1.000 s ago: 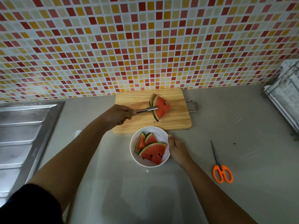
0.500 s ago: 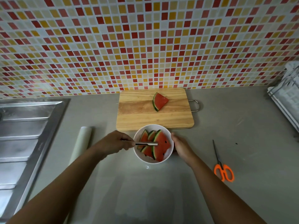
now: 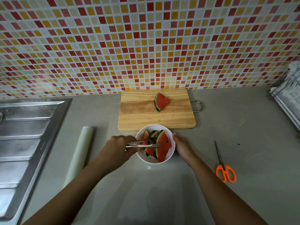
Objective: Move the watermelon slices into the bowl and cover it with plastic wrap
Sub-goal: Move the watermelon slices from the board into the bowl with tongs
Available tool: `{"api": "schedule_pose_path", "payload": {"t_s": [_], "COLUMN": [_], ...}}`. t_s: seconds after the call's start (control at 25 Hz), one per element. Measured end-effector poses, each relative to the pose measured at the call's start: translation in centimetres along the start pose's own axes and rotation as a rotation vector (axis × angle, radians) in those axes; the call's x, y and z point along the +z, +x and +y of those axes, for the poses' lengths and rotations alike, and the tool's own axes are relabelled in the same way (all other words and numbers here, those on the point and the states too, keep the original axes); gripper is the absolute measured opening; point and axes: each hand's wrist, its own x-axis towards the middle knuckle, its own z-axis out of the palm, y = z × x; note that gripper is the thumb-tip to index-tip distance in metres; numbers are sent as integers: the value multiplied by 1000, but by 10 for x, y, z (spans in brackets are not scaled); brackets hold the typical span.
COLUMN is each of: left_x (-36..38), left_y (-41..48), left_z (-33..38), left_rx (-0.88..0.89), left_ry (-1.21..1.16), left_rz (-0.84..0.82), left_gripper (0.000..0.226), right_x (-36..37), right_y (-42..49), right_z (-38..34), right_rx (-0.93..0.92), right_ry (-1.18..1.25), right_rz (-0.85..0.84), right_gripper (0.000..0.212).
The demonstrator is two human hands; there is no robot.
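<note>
**Tongs in the bowl, one slice on the board**

Head view — the white bowl [image 3: 153, 161] sits on the bench [image 3: 235, 127] with several slices [image 3: 164, 147] standing in it. The left hand [image 3: 121, 146], just left of the bowl, has its fingers curled round the tongs [image 3: 142, 143]. Their slightly parted tips lie among those slices. The right hand [image 3: 182, 146] cups the bowl's right wall, thumb at the rim. Just behind the bowl is the board [image 3: 142, 118] — one slice [image 3: 161, 101] lies on it. Left of the bowl lies the wrap roll [image 3: 79, 153], with the sink [image 3: 24, 135] beyond. The scissors [image 3: 224, 170] lie well to the bowl's right.
</note>
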Motion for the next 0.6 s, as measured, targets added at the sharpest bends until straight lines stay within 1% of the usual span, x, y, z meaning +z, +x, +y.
{"api": "schedule_pose_path", "payload": {"t_s": [0.08,0.16,0.28,0.6], "left_x": [4,2,-7,-19], "left_y": [-3,-5,-11,-14], "left_z": [0,-4,-8,-5], "left_rx": [-8,-27,-48,-139], "left_ry": [12,21,46,76], "left_rz": [-29,-13,10,-131], "left_gripper": [18,20,19,20], "right_x": [0,-1,0,0], "right_y": [1,2,3,-1], "right_z": [-1,-2,-2,-9], "right_rx": [3,12,11,-20], "right_ry": [3,-13,-39,-119], "right_rz": [2,-2,12,4], "right_gripper": [40,42,45,50]}}
